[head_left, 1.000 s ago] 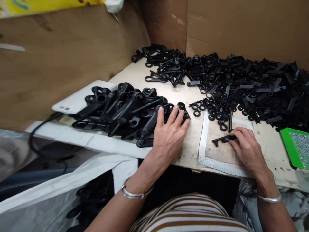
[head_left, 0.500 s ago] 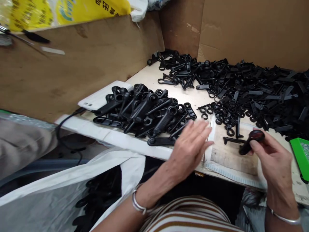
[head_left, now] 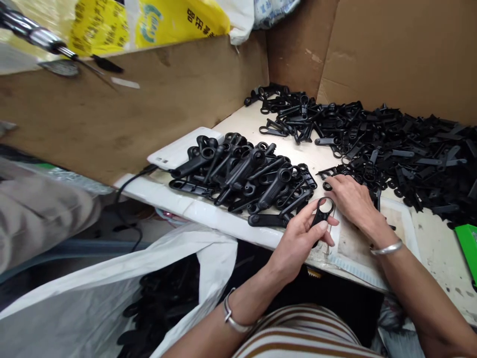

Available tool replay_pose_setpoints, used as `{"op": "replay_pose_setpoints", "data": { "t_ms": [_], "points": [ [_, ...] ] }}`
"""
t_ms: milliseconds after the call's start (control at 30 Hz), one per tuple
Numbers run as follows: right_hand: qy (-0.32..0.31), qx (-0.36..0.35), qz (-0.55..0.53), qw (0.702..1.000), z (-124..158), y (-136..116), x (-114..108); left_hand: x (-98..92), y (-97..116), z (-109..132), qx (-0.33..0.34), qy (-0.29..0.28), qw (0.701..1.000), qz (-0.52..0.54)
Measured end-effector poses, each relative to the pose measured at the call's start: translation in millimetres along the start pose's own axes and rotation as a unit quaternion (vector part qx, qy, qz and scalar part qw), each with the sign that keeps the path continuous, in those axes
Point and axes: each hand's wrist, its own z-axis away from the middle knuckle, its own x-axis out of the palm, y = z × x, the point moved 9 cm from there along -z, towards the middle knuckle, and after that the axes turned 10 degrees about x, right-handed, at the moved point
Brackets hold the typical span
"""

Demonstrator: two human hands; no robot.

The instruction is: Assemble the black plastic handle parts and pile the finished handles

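Between its thumb and fingers, my left hand (head_left: 298,238) grips a black plastic handle (head_left: 322,214) whose round ring end points up and away. My right hand (head_left: 354,204) is just beyond it, palm down with bent fingers. Its fingertips close at a small black ring (head_left: 327,186) at the near edge of the loose parts; the hand partly covers them. Left of my hands lies a heap of black handles (head_left: 242,174), several with ring-shaped ends.
A large pile of black plastic parts (head_left: 410,149) spreads along the cardboard wall (head_left: 402,54). A white box (head_left: 179,149) with a cable lies behind the handle heap. Below the table edge hangs a white sack (head_left: 216,268) with black parts inside. A green tray (head_left: 467,253) is far right.
My right hand has moved left to the small rings and no longer holds the black handle. My left hand, flat and empty before, now grips one. The view has shifted slightly.
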Motion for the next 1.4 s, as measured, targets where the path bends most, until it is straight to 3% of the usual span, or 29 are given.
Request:
{"op": "replay_pose_setpoints", "data": {
  "t_ms": [133,233,400,533,633,733,800,967,1067,1200,1300,1400],
  "points": [
    [-0.014,-0.021,0.069,0.997,-11,-13,12,-4.2,6,0,0.018,0.024,0.999,-0.042],
    [-0.024,-0.010,-0.013,1.000,2,-2,-4,-6.3,9,2,0.038,0.025,0.996,-0.076],
    [-0.093,-0.030,-0.222,0.970,73,27,-31,-3.2,10,4,0.061,0.008,0.991,-0.121],
    [-0.109,-0.001,-0.194,0.975,134,62,-12,11.8,8,3,0.067,-0.033,0.987,-0.139],
    [-0.054,0.038,-0.158,0.985,153,85,6,25.9,3,3,0.071,-0.073,0.982,-0.157],
    [0.031,0.050,-0.105,0.993,157,94,8,29.5,-14,6,0.011,-0.080,0.987,-0.139],
    [0.070,0.015,-0.094,0.993,158,89,5,28.5,-23,8,-0.032,-0.069,0.993,-0.092],
    [0.066,-0.085,-0.103,0.989,159,76,4,28.0,-22,9,-0.058,-0.047,0.997,0.022],
    [0.043,-0.062,-0.126,0.989,157,77,1,29.6,-28,8,-0.087,-0.042,0.994,0.055],
    [0.011,0.023,-0.221,0.975,151,73,-16,28.8,-35,6,-0.093,-0.009,0.990,0.108],
    [0.074,0.079,-0.306,0.946,139,62,-36,31.0,-38,6,-0.096,-0.009,0.988,0.125],
    [0.161,0.057,-0.308,0.936,126,37,-49,38.6,-33,7,-0.081,-0.051,0.988,0.123]
  ]
}}
